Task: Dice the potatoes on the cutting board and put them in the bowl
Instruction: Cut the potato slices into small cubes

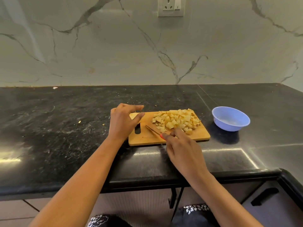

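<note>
wooden cutting board (201,136) lies flat on the black stone countertop (65,120), near the front edge where both arms reach it easily. diced potatoes (176,120) are heaped on its right and far part, the side nearest the pale blue bowl (229,126), which stands just off the board's right end and looks empty inside. that placing suits a short sweep from heap to bowl.

right hand (182,148) has its fingers curled round a knife (152,131); only a bit of red handle shows past the knuckles, and the blade lies low over the bare wood, pointing left, away from the heap. left hand (123,122) is spread, fingers straight and holding nothing, over the board's left end by the handle slot; whether it touches the wood i cannot tell. its fingertips reach toward a pale piece (133,115) at the far left corner, likely potato not yet cut.

by my reading the dicing is nearly done and nothing has gone into the bowl. the next move probably calls for drawing that last piece under the blade, or steadying the board for the sweep. loose cubes at the heap's edge could roll off.
</note>
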{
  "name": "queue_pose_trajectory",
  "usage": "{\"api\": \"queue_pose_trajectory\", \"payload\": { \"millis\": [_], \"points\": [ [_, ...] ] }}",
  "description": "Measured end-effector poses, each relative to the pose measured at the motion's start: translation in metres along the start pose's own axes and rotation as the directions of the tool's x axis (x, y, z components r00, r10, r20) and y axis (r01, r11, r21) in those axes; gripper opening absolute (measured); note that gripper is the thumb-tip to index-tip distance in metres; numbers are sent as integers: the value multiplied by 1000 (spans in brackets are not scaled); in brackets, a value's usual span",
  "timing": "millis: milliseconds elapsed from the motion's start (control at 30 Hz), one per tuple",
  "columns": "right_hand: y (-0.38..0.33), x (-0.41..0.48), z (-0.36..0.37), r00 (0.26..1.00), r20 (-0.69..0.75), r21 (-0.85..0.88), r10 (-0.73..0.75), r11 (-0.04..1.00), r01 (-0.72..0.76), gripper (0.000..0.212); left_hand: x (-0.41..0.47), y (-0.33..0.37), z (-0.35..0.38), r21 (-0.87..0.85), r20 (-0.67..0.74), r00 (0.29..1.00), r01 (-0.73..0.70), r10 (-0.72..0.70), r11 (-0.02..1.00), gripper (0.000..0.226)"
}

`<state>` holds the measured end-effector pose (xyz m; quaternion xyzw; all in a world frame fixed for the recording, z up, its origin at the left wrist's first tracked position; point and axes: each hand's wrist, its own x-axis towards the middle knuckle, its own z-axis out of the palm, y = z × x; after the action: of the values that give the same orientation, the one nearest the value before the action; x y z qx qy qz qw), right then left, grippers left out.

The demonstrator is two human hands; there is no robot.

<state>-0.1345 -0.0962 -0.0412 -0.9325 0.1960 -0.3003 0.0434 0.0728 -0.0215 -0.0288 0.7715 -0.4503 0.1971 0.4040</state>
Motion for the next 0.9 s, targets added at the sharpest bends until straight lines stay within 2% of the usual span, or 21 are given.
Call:
{"api": "queue_pose_trajectory", "payload": {
  "millis": [100, 200, 367, 533, 667, 900],
  "points": [
    [4, 15, 7, 997, 18, -43, 73, 996, -72, 35, -3, -8, -8, -25, 4, 995, 104, -104, 994, 25],
    [7, 26, 7, 991, 44, -15, 129, 992, -128, 37, -5, -12, -15, -46, 31, 983, 183, -182, 982, 29],
    [13, 24, -5, 980, 19, 45, 200, 979, -201, 35, -7, -10, -16, -36, 104, 975, 199, -195, 979, 29],
    [13, 12, -13, 990, 1, 40, 141, 989, -141, 34, -7, -11, -11, 49, 177, 958, 221, -226, 974, 33],
    [-5, 25, 1, 996, 78, 13, 49, 999, -50, 35, -7, -13, -12, 34, 187, 946, 262, -264, 964, 35],
    [-3, 39, 4, 987, 70, -66, 143, 988, -138, 35, -6, -15, -12, 11, 197, 940, 284, -280, 959, 35]
  ]
}}
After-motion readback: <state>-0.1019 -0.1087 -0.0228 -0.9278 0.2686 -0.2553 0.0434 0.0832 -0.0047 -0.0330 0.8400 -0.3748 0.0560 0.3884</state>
